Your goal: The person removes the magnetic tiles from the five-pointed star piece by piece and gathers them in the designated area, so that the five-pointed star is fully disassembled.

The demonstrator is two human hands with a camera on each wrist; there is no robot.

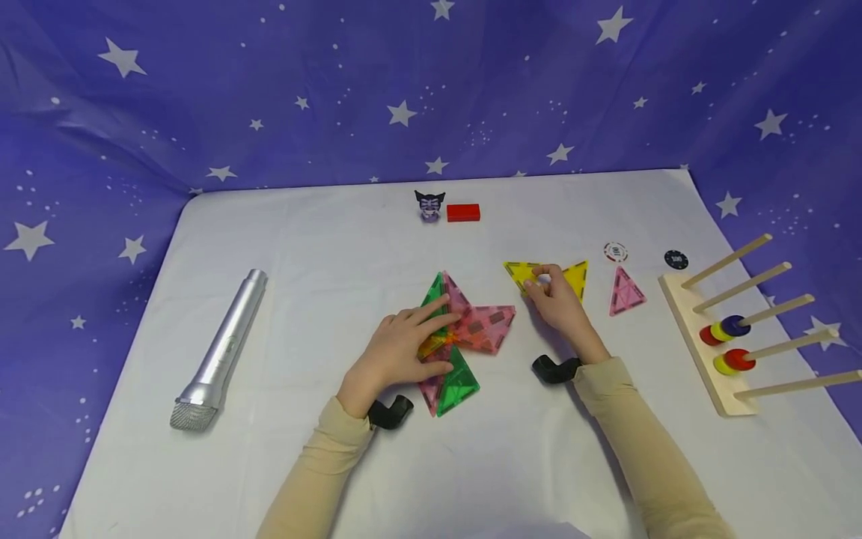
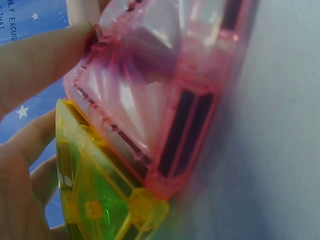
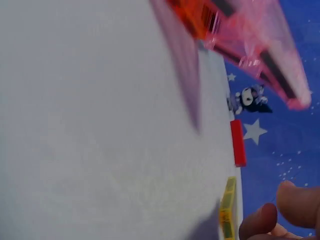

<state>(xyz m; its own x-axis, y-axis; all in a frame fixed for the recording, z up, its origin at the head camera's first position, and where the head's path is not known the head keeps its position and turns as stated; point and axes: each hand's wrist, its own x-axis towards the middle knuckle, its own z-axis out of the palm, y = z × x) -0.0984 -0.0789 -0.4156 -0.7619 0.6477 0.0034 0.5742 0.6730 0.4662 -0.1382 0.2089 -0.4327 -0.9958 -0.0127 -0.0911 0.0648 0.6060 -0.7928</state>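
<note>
My left hand (image 1: 404, 348) rests on a built shape of see-through magnetic tiles, its fingers spread. The shape has green tiles (image 1: 460, 384), pink tiles (image 1: 491, 326) and a yellow piece in the middle. In the left wrist view the thumb (image 2: 45, 62) touches a pink tile (image 2: 125, 100), and other fingers lie behind a yellow tile (image 2: 92, 185). My right hand (image 1: 562, 305) is over two yellow triangle tiles (image 1: 521, 274), thumb and forefinger bent and apart. In the right wrist view its fingertips (image 3: 262, 220) are beside a yellow tile (image 3: 228, 207); contact is unclear.
A pink triangle tile (image 1: 627, 292) lies right of the yellow ones, near two poker chips (image 1: 616, 251). A wooden peg stand (image 1: 707, 352) with rings stands at the right. A silver microphone (image 1: 225, 344) lies left. A small figurine (image 1: 429, 206) and red block (image 1: 463, 212) are at the back.
</note>
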